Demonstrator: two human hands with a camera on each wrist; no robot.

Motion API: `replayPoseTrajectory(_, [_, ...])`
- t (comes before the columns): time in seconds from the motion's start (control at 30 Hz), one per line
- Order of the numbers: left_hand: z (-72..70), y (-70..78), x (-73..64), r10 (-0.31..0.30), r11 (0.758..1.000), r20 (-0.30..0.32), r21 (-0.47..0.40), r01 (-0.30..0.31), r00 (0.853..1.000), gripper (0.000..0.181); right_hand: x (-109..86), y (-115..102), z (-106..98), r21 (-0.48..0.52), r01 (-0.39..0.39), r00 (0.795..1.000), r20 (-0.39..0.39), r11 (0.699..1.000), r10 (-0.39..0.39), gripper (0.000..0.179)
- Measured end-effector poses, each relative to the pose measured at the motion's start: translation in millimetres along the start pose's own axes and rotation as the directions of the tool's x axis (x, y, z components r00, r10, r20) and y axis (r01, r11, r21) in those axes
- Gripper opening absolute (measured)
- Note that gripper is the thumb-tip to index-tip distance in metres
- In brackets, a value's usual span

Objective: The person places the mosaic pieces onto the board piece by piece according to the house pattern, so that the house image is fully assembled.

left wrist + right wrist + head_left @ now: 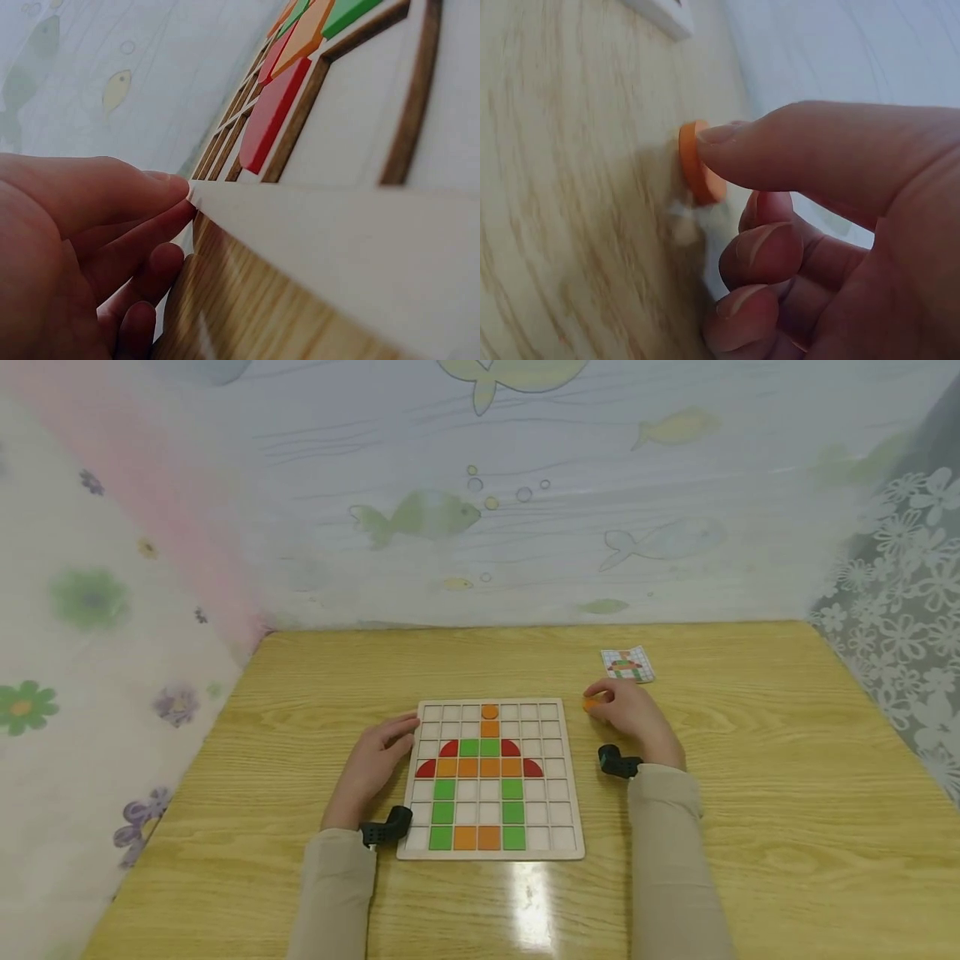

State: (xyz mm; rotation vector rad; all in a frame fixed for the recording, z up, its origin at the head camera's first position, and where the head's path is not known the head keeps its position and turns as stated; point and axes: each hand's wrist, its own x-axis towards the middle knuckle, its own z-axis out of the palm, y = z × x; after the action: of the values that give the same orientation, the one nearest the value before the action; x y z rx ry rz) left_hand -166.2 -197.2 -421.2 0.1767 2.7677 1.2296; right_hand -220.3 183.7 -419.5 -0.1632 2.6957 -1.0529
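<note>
A square wooden grid board [491, 855] lies on the table, with red, green and orange pieces in some of its cells. At its upper left edge is my left hand [375, 766]; in the left wrist view the thumb and a finger pinch the board's rim [315, 247]. My right hand [633, 714] is beyond the board's right side, pinching an orange piece with a curved edge [697, 169] between thumb and fingers, close over the table. Fingers partly hide this piece. Around the board's middle run orange squares [468, 767] with red quarter-round pieces [533, 768] at the ends.
Behind my right hand lies a small paper card [628, 663] printed with a coloured grid pattern. The wooden table [787, 827] extends on both sides of the board. A wall with painted fish [431, 515] rises at the table's back edge.
</note>
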Motion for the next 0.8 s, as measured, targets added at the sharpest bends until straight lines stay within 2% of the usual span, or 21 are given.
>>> replayPoseTrajectory(0.27, [1.5, 0.2, 1.2, -0.017, 1.0, 0.001, -0.018, 0.017, 1.0, 0.034, -4.0, -0.7, -2.4, 0.032, -0.011, 1.0, 0.0, 0.999, 0.011, 0.03])
replayPoseTrajectory(0.57, [0.8, -0.5, -1.1, -0.03, 0.999, 0.003, -0.026, 0.03, 1.0, 0.034, -0.8, 0.0, 2.0, 0.011, -0.037, 0.999, 0.016, 0.999, 0.036, 0.03])
replayPoseTrajectory(0.8, [1.0, 0.5, -0.3, -0.026, 0.999, 0.002, -0.024, 0.026, 1.0, 0.034, -2.9, -3.0, 2.0, 0.01, -0.03, 1.0, -0.007, 0.999, 0.03, 0.027])
